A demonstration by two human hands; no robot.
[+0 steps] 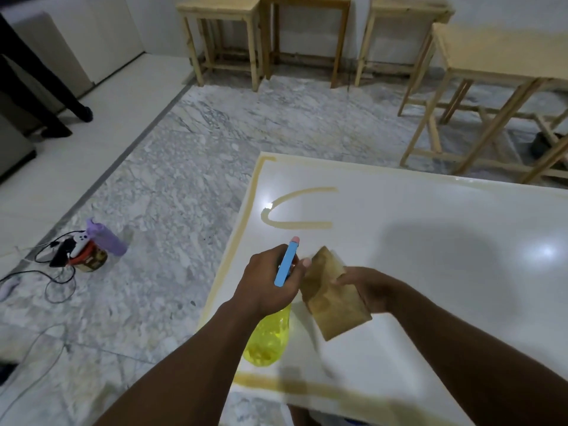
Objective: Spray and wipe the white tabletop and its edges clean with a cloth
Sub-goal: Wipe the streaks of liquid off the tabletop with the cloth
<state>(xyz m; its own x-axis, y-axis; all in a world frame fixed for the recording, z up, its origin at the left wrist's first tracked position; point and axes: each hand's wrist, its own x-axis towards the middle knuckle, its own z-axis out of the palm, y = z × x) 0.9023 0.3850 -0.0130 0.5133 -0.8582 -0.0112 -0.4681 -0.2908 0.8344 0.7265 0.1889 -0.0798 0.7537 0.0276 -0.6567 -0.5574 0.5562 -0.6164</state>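
Note:
The white tabletop [430, 272] fills the lower right of the head view, with brownish-yellow streaks along its left and near edges and a curved brownish mark [295, 207] near its far left corner. My left hand [267, 284] grips a spray bottle above the table's left part; its blue trigger head [287, 262] points up and away, and its yellow body [270, 339] hangs below my wrist. My right hand [365, 287] holds a folded brown cloth [333, 296] right next to the bottle's head, above the tabletop.
On the marble floor to the left lie a purple bottle [106, 238], a jar with a white device on top [89, 256] and loose cables [46, 281]. Several wooden tables [479, 56] stand at the back and right. A person's legs [40, 96] are at far left.

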